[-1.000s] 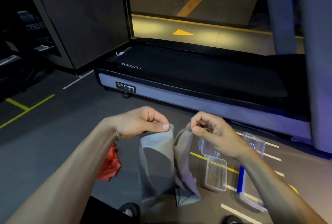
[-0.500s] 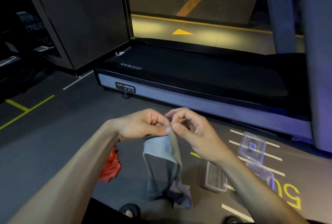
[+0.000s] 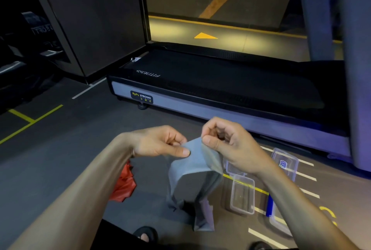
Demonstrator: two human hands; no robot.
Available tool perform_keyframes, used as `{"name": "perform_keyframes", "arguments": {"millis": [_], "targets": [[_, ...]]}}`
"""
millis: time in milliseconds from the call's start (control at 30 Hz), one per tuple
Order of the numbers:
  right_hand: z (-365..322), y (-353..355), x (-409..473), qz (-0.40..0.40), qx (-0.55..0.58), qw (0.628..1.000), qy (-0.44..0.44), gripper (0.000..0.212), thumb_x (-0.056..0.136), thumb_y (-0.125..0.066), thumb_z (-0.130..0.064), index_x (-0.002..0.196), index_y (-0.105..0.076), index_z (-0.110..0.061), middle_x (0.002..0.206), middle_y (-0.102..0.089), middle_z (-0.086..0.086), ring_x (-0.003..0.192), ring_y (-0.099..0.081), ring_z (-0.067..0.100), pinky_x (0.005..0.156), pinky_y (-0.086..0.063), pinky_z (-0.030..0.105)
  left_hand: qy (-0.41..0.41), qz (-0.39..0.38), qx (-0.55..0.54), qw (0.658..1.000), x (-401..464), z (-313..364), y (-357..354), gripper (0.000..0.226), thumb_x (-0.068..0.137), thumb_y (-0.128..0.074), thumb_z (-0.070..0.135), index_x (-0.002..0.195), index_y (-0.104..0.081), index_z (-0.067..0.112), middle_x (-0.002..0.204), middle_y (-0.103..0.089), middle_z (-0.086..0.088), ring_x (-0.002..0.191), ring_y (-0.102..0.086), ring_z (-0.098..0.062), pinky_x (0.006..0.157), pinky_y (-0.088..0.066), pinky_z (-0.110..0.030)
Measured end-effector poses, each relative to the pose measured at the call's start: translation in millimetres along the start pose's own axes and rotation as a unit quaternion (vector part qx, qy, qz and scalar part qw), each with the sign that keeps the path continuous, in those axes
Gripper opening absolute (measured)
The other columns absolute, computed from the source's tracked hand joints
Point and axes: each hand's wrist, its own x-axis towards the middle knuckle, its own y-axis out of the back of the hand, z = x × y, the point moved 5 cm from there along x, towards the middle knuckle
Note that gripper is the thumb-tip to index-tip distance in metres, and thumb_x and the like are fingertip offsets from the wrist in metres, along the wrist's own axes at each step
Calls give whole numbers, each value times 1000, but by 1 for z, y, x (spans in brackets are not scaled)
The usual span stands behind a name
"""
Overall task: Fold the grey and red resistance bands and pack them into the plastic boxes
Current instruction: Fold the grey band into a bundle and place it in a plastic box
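Head view
Left hand: the left hand [image 3: 160, 143] is held above the floor, its thumb and curled fingers pinched on the top left edge of the grey band [image 3: 195, 171].
Right hand: the right hand [image 3: 226, 145] is closed in a pinch on the top right edge of the same band, close beside the left hand.
Grey band: it is held up between both hands and hangs down as a folded loop, its lower end creased near the floor [image 3: 70, 149].
Red band: the red band [image 3: 123, 185] is seen crumpled on the floor, partly hidden behind the left forearm.
Plastic boxes: a clear open box [image 3: 242, 195] lies on the floor just right of the grey band; a clear lid with a blue label [image 3: 284, 162] lies further right, beyond the right wrist.
Treadmill: a black treadmill [image 3: 220, 81] stands behind the hands.
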Motion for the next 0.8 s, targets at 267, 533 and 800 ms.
{"name": "perform_keyframes", "arguments": {"millis": [267, 533, 800], "targets": [[10, 18, -5, 26, -44, 998, -29, 6, 98, -67, -9, 93, -64, -11, 83, -63, 3, 77, -55, 8, 74, -44, 25, -8, 64, -2, 998, -1, -7, 14, 13, 89, -71, 35, 81, -76, 26, 71, -64, 4, 71, -51, -9, 67, -40, -24], [13, 21, -7, 28, -58, 997, -32, 6, 97, -68, -9, 93, -66, -12, 87, -66, 8, 79, -58, 18, 75, -47, 28, -18, 61, 8, 998, -1, -9, 12, 43, 85, -72, 54, 97, -73, 13, 75, -51, -11, 72, -36, -28, 69, -29, -44], [14, 22, -8, 11, -74, 997, -37, 6, 97, -68, -9, 93, -66, -13, 86, -67, 3, 78, -59, 15, 75, -46, 24, -29, 44, 41, 998, -4, -1, 12, 31, 103, -58, 38, 76, -71, 32, 71, -54, 9, 70, -44, -12, 70, -36, -31]]}}
